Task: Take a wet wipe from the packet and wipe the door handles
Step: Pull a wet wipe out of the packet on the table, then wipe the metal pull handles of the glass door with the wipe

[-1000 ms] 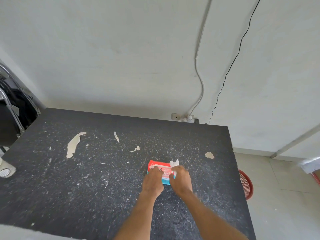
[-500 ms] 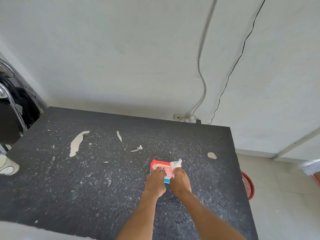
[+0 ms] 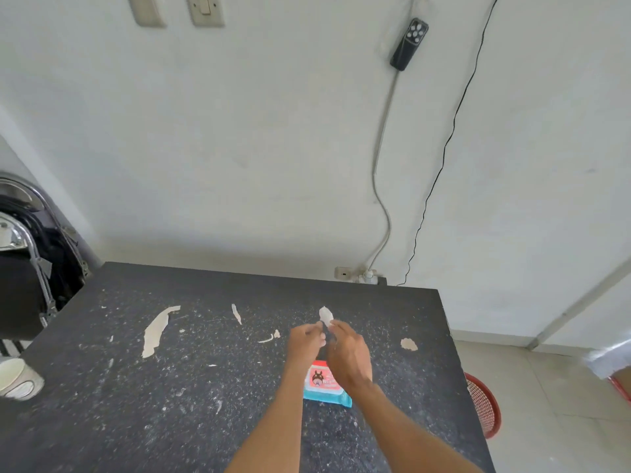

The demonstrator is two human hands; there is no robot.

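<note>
**Me:** Looking from the left, I see a white cup (image 3: 18, 378) at the edge of the dark table (image 3: 102, 387). It sat lower in the picture a moment ago, half cut off. Pale peeled patches (image 3: 157, 330) mark the table top, same as before.

**You:** Where are the hands?

**Me:** My left hand (image 3: 305, 343) is up off the packet now. Before, it was pressing down on it. Its fingertips (image 3: 320, 325) pinch the bottom of the wet wipe (image 3: 326, 315). My right hand (image 3: 349, 353) is right beside it, and its fingers also pinch the wipe. So both hands are closed on the same little white piece, which pokes up above them.

**You:** And the packet?

**Me:** The wipe packet (image 3: 324, 384) lies flat on the table, under my wrists. It is red at the top and blue at the bottom. A second ago my hands hid most of it. Now I can see its front, and the wipe is lifted clear above it.

**You:** What else changed?

**Me:** The view tipped up. Now the wall shows a switch plate (image 3: 206, 9) and a black remote (image 3: 409, 43) hanging on a cord. On the right, a red basket (image 3: 483, 404) stands on the floor beside the table.
</note>
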